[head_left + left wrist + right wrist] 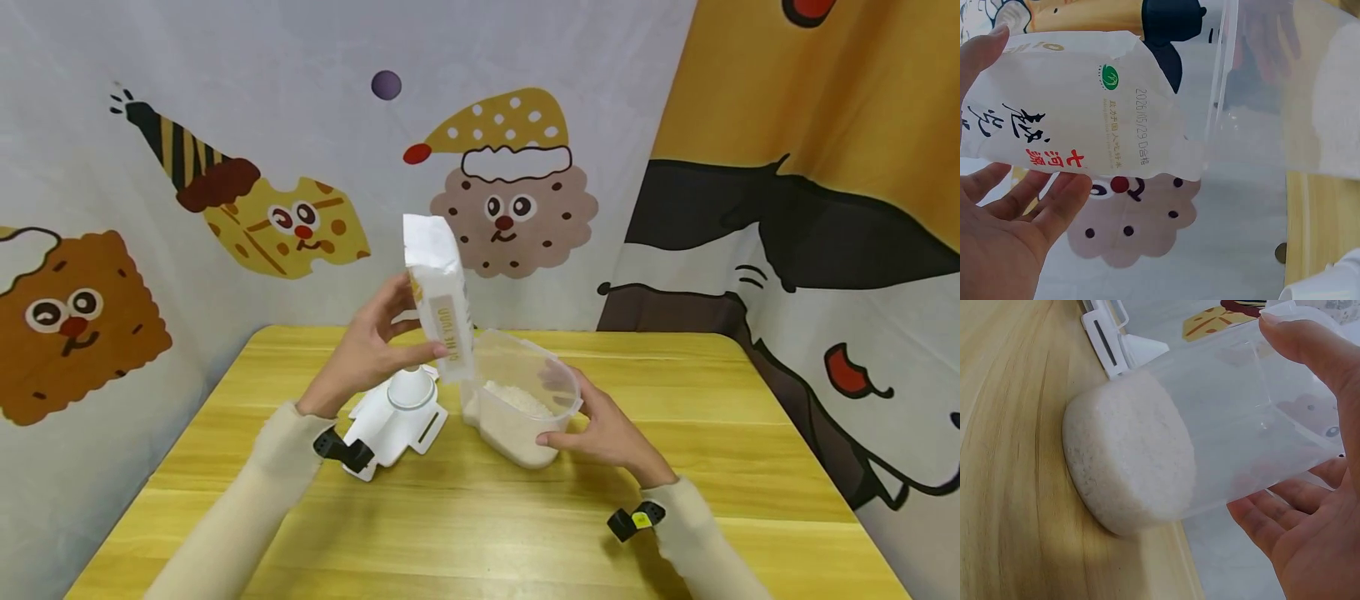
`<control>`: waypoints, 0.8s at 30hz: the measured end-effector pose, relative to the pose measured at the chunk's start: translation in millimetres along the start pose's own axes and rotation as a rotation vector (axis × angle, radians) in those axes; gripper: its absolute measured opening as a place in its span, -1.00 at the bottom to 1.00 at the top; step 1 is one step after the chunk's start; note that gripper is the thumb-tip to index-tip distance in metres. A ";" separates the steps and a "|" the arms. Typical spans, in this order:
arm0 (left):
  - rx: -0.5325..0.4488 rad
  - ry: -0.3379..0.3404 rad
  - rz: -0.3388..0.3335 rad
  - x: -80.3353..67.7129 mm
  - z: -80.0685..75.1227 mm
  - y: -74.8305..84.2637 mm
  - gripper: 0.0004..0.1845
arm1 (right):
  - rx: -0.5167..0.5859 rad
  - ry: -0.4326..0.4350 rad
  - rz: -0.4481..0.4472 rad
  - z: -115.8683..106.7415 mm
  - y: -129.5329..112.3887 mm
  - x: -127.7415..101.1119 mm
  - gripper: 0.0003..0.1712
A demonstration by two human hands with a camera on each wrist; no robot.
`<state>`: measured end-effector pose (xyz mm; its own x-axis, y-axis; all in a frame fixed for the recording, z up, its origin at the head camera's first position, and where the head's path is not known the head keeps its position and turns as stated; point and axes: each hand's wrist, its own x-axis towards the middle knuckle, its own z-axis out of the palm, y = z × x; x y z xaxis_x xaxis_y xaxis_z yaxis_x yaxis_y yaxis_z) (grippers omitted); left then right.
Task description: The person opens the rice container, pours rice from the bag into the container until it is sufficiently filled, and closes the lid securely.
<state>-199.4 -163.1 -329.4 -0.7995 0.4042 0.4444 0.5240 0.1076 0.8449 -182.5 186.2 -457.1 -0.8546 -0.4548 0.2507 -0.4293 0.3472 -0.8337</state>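
Left hand (1013,228) grips white bag (1082,109); right hand (603,429) holds clear container (513,435); printed date (1142,127) shows only from left wrist.

white bag (443,292), off-white rice (521,402), yellow wood-grain table (465,533)

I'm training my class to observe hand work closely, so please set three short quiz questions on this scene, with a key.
1. Multiple choice: what does the left hand hold?
A) a spoon
B) a white bag
C) a cup

2. Fill in: in the head view, the white lid lies on the table to the ____ of the clear container.

3. True or false: the container gripped by the right hand is empty.

Key:
1. B
2. left
3. False; pale grains fill its lower part.
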 end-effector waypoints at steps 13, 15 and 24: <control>0.158 0.044 -0.112 -19.9 -17.2 -2.6 -0.06 | -0.013 0.007 -0.006 -5.0 3.4 -3.3 0.17; 0.181 0.060 -0.142 -24.6 -20.7 -3.6 -0.07 | -0.013 0.006 -0.006 -5.5 3.1 -3.2 0.17; 0.360 0.112 -0.282 -46.4 -40.3 -5.6 -0.10 | 0.034 0.003 -0.014 -0.1 1.8 -0.5 0.17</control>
<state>-177.0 -219.1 -342.8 -0.9418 0.2151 0.2583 0.3341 0.5154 0.7891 -182.9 187.1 -458.8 -0.8495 -0.4570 0.2637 -0.4309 0.3127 -0.8465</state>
